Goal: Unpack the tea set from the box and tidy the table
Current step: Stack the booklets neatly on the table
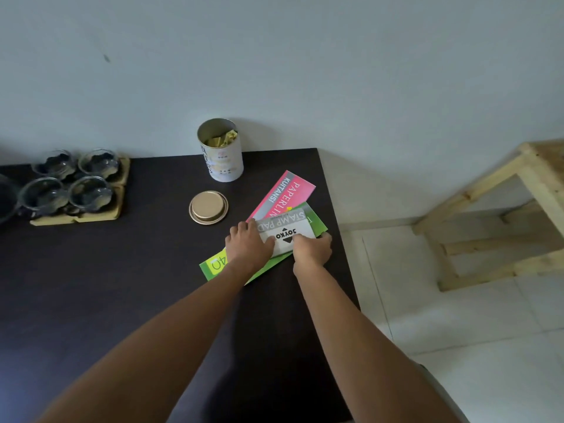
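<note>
Head view, my left hand (248, 244) and right hand (311, 248) both gripping the stamp pad box (287, 235) atop green (213, 265) and pink (282, 193) booklets, glass cups (70, 184) far left on the table (122, 285).

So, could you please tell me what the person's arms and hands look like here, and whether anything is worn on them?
Both arms are bare from the bottom edge of the picture up to the hands; no sleeve shows. The left hand and the right hand wear no gloves, and no watch, bracelet or ring shows on the wrists or fingers in view. No markings can be made out at this sharpness.
</note>
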